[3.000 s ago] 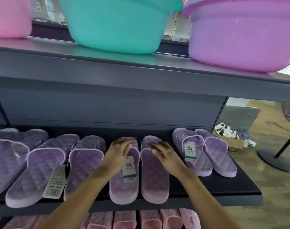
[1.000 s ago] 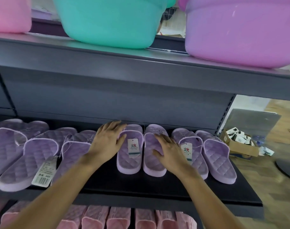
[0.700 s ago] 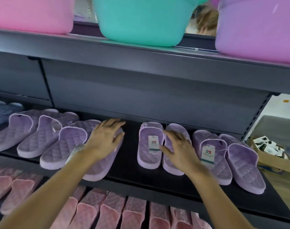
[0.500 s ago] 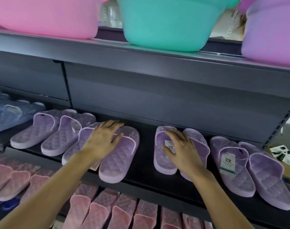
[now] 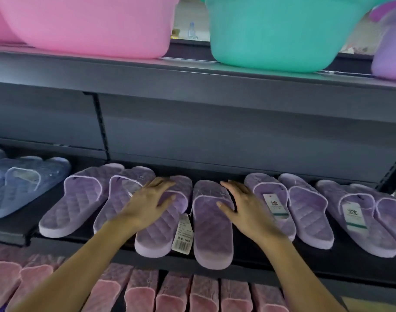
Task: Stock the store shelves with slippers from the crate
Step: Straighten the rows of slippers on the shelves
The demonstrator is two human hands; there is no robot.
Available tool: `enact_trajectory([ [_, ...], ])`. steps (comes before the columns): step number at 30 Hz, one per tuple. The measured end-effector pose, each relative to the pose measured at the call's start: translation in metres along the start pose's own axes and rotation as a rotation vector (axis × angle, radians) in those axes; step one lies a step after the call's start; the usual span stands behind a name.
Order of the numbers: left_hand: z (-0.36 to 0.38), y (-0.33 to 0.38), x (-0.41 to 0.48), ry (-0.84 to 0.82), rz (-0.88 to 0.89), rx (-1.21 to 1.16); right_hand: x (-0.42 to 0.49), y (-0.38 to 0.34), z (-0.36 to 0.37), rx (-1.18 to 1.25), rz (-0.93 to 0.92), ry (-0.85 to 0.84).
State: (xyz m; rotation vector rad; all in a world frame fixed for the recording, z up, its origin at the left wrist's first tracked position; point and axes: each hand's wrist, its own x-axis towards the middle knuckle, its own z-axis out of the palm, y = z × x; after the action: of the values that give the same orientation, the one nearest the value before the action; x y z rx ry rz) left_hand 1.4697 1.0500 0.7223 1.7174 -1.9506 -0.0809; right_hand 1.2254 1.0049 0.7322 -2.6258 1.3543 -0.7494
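Note:
Several lilac quilted slippers lie in a row on the dark middle shelf (image 5: 282, 266). My left hand (image 5: 149, 203) rests flat, fingers straight, on the strap of one slipper (image 5: 156, 237) with a barcode tag (image 5: 183, 235) beside it. My right hand (image 5: 244, 206) lies with spread fingers across the right side of its partner slipper (image 5: 211, 230) and the edge of the neighbouring tagged pair (image 5: 305, 212). Another lilac pair (image 5: 80, 199) lies at the left and one more (image 5: 372, 217) at the right. The crate is out of view.
Pink (image 5: 91, 25), teal (image 5: 278, 34) and purple (image 5: 390, 52) plastic basins stand on the upper shelf. Blue slippers (image 5: 19, 188) fill the neighbouring bay at left. Pink slippers (image 5: 181, 293) line the shelf below. A slotted upright (image 5: 100, 124) divides the bays.
The view has swung left. My hands moved from the tagged pair to the pair left of it: the left hand stays on one slipper, the right hand now on its partner, lying side by side.

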Motion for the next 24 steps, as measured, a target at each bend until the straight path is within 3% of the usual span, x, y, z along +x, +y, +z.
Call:
enact_trajectory([
  [5,0.003,-0.025,-0.004,-0.103,0.119,-0.044,-0.006,-0.028,0.016,-0.008,0.054,0.029],
  [12,0.012,-0.032,-0.009,-0.081,0.171,-0.018,-0.028,-0.057,0.037,-0.028,0.065,0.087],
  [17,0.021,-0.035,-0.014,-0.097,0.181,-0.009,-0.035,-0.074,0.043,-0.034,0.001,-0.002],
  [21,0.021,-0.035,-0.016,-0.073,0.186,-0.045,-0.033,-0.077,0.038,-0.034,-0.007,-0.23],
  [24,0.023,-0.038,-0.016,-0.038,0.203,-0.034,-0.034,-0.076,0.035,-0.097,-0.05,-0.24],
])
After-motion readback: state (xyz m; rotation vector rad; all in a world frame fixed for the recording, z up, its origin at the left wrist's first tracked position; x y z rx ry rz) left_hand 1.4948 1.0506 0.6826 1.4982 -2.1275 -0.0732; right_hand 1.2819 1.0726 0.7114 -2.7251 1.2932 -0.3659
